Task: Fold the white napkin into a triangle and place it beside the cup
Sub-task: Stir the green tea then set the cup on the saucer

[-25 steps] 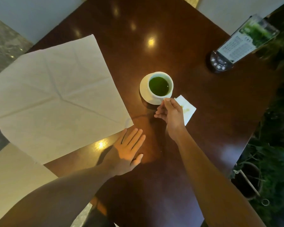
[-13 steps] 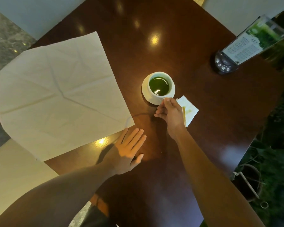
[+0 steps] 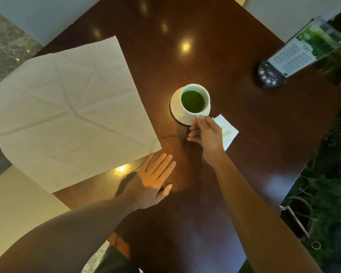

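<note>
A large white napkin lies unfolded and creased on the left half of the dark wooden table. Its near right corner ends just above my left hand, which rests flat on the wood with fingers apart, holding nothing. A white cup of green drink stands on a white saucer at the table's middle. My right hand is at the cup's near side, thumb and fingers pinched at its handle. The handle itself is hidden by the fingers.
A small white packet lies under and to the right of my right hand. A menu stand with a black button base is at the far right corner. Pale seat cushions lie past the table's left edge, plants to the right.
The cup on its saucer has slid slightly toward me and to the right with my right hand at its handle. My left hand has stayed flat in place.
</note>
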